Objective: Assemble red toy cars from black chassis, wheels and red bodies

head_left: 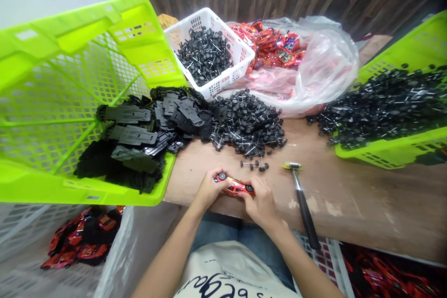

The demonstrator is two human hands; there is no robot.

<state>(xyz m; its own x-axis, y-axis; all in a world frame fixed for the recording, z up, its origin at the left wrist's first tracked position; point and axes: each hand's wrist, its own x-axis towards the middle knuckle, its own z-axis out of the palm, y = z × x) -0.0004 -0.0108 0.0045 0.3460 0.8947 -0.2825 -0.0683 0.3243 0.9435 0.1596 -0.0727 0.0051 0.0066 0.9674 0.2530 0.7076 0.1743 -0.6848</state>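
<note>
Both hands meet at the near edge of the wooden surface (349, 195), the left hand (208, 189) and the right hand (261, 205) each closed around one end of a small red toy car (234, 186), pressing it between fingers and thumbs just above the wood. Around them, from big to small: a tipped green crate (52, 102) spilling flat black car bases (136, 137), a second green crate (401, 149) at the right heaped with wheel sets, a clear bag (321, 70) of red car bodies, a white basket (240, 53) of more wheels, a loose pile of wheels on axles (247, 123), and a small hammer (302, 200) lying just right of the right hand. The car looks light, hard and glossy, so likely slippery along its painted shell; its thin plastic and fine axles could probably bend or crack under a hard squeeze. Holding it by the ends or the flanks, clear of the wheels, seems the safest grip.
</note>
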